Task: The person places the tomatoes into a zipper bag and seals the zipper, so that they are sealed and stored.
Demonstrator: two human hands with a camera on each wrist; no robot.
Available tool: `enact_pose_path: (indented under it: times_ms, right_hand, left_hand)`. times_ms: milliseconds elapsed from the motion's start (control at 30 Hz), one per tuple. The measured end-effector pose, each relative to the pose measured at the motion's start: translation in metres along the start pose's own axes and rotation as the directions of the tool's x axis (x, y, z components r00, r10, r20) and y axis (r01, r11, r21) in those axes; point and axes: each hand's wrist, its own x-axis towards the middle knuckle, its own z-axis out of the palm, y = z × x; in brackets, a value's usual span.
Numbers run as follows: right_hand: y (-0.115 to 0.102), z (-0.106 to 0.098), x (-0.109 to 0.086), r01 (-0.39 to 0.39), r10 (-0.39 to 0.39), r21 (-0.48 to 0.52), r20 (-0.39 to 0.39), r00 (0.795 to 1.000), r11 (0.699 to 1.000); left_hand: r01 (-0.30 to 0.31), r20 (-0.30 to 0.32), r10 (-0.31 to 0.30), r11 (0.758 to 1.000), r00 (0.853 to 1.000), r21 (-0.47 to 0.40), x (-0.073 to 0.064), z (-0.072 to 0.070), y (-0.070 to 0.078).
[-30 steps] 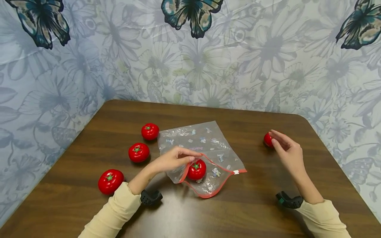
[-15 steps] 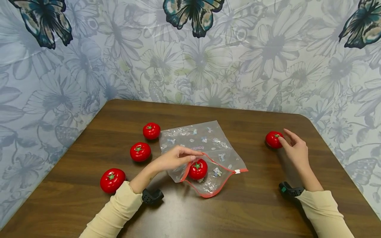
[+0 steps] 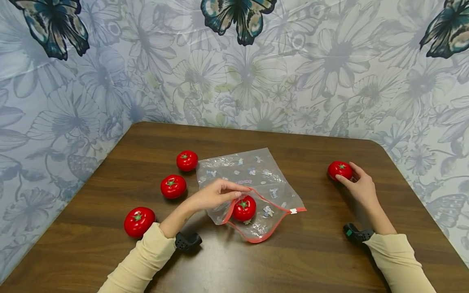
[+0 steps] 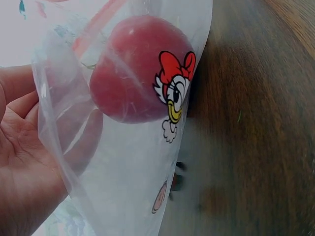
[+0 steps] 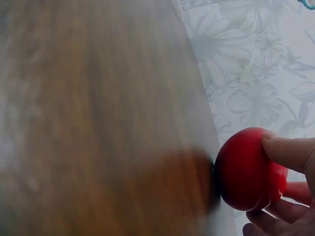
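At the right of a brown wood-grain table (image 3: 293,264), a person's right hand (image 3: 364,189) grips a glossy red, round tomato (image 3: 338,169), thumb set against fingers on opposite sides, a hold that probably keeps the smooth, curved skin from rolling away. The right wrist view shows the fruit close against the tabletop, where it appears to rest.

At center, the left hand (image 3: 210,196) reaches over a clear plastic bag printed with small figures (image 3: 256,162), thumb and fingers pinching the bag's red edge strip (image 3: 254,241). Lifted there, the limp film gapes; let go, it would likely sag closed. A second red tomato (image 3: 244,207) sits just inside the open mouth, near the fingertips, its weight perhaps helping to pin the lower layer. The rest of the bag lies spread on the wood, a white slider (image 3: 293,211) parked at the strip's right end, presumably to leave the mouth free.

To the left stand a far tomato (image 3: 187,160) right by the bag's corner, a middle tomato (image 3: 173,186) and a near tomato (image 3: 139,221) beside the cream left sleeve (image 3: 141,260), all stem up, likely steady on their broad bases.
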Motion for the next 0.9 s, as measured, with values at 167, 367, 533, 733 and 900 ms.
enact_pose_path:
  times_ms: [167, 367, 533, 733, 900]
  right_hand:
    - [0.0004, 0.0005, -0.0008, 0.004, -0.004, -0.030, -0.020, 1.000, 1.000]
    - [0.0017, 0.0012, -0.0027, 0.002, -0.002, -0.035, -0.017, 1.000, 0.999]
    - [0.0017, 0.0012, -0.0033, -0.015, 0.015, -0.040, 0.000, 1.000, 0.999]
    - [0.0011, 0.0018, -0.0052, -0.016, 0.016, -0.036, -0.004, 1.000, 0.999]
    - [0.0016, 0.0026, -0.0072, -0.040, 0.039, -0.041, -0.021, 0.999, 0.998]
  left_hand:
    - [-0.006, 0.002, 0.006, 1.000, 1.000, 0.006, -0.0005, -0.0007, 0.0001]
    - [-0.004, 0.008, 0.004, 1.000, 1.000, 0.014, -0.0020, -0.0014, 0.0004]
    - [-0.001, 0.007, 0.000, 1.000, 1.000, 0.011, -0.0031, -0.0014, 0.0003]
    - [-0.002, 0.013, 0.002, 1.000, 1.000, 0.009, -0.0035, -0.0020, 0.0019]
    - [-0.016, 0.022, 0.016, 1.000, 1.000, 0.011, -0.0035, -0.0018, 0.0013]
